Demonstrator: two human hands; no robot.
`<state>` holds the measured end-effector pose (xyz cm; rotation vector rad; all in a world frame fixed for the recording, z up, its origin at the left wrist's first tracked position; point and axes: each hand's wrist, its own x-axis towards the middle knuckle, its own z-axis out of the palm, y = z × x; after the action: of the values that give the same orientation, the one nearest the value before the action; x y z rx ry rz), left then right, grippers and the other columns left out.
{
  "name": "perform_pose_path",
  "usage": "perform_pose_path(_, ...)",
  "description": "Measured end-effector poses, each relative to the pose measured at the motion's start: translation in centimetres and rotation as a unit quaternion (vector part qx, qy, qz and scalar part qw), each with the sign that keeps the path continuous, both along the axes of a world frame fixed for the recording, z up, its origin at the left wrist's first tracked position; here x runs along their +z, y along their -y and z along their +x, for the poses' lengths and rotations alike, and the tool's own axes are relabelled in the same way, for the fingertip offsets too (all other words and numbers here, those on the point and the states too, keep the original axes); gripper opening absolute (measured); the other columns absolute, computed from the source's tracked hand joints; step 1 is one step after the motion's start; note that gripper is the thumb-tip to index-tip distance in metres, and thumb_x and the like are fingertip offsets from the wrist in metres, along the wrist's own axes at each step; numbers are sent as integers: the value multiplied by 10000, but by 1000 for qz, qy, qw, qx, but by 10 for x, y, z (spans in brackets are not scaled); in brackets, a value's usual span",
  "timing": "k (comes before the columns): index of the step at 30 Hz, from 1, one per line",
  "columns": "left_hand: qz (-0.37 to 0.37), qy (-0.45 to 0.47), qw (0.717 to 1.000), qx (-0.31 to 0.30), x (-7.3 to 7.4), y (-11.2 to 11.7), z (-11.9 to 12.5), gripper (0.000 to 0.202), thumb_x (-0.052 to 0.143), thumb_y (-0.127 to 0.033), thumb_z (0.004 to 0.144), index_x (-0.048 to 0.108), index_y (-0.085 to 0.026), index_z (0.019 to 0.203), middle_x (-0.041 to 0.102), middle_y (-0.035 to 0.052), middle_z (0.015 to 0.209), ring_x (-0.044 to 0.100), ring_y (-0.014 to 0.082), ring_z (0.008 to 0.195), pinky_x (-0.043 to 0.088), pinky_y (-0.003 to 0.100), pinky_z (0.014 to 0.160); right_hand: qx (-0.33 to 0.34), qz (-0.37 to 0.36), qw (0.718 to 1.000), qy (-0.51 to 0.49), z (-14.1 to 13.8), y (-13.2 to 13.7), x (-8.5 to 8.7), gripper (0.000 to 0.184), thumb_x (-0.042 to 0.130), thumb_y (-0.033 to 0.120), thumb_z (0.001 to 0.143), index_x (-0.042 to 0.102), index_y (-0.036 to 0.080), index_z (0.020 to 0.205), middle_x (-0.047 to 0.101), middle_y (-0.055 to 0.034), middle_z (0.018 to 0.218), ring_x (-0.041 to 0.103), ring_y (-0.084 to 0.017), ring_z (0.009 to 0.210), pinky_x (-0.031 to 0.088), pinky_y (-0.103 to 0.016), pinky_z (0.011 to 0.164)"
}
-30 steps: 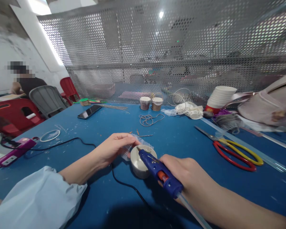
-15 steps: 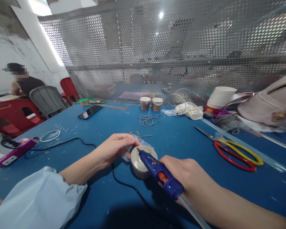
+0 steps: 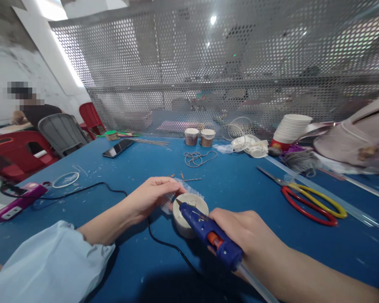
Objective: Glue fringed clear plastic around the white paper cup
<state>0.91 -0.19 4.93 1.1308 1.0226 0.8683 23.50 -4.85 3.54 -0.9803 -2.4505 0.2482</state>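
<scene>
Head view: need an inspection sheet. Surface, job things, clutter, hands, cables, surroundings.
Surface: blue table, small pale specks scattered at left.
Job things: glue gun, nozzle at the mouth of a pale round cup; contact unclear. Pleated translucent strip beside the cup.
Clutter: scissors lying partly open at right; phone; looped grey cord; stacked paper cups.
Hands: right hand grips the glue gun; left hand at the strip, exact grip hidden.
Cables: black cable runs from purple power strip behind left forearm; far end hidden.
Surroundings: perforated metal screen; seated person at far left.
</scene>
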Motion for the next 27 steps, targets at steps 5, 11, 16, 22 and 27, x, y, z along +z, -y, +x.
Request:
perform_pose_path(5, -1, -2, 1000, 0, 0, 0, -1, 279, 716, -404, 721, 735, -129, 763, 676, 74, 778, 570, 135, 651, 435, 249, 598, -10, 18, 1000, -7, 1, -2, 2, 66, 446, 214, 797, 475, 202, 740, 553, 8, 580, 428, -119, 434, 205, -272, 454)
perform_pose_path(11, 1, -3, 1000, 1, 1, 1, 0, 256, 706, -394, 734, 733, -140, 749, 673, 59, 780, 568, 127, 660, 426, 239, 597, -5, 11, 1000, -10, 2, -1, 2, 78, 443, 218, 815, 489, 196, 757, 554, 9, 585, 440, -119, 437, 209, -272, 456)
perform_pose_path(16, 4, -9, 1000, -5, 0, 1, -1, 249, 687, -389, 760, 730, -145, 755, 668, 56, 780, 561, 121, 666, 420, 233, 613, 16, -2, 1000, -6, 1, 0, 2, 47, 467, 215, 797, 491, 196, 761, 564, 4, 612, 476, -121, 474, 226, -267, 474)
perform_pose_path(22, 2, -5, 1000, -6, 0, 1, -1, 245, 695, -380, 754, 731, -138, 760, 664, 68, 793, 562, 127, 671, 422, 231, 604, 12, 12, 1000, -8, 1, -2, 2, 47, 464, 205, 800, 482, 197, 757, 558, 7, 606, 454, -116, 462, 210, -271, 473)
perform_pose_path(27, 2, -1, 1000, -5, 1, 1, -1, 248, 703, -385, 739, 729, -138, 748, 666, 60, 772, 558, 120, 649, 423, 226, 582, -4, 30, 1000, -1, 3, -3, 1, 77, 469, 220, 810, 470, 200, 735, 535, 23, 561, 434, -114, 431, 178, -282, 465)
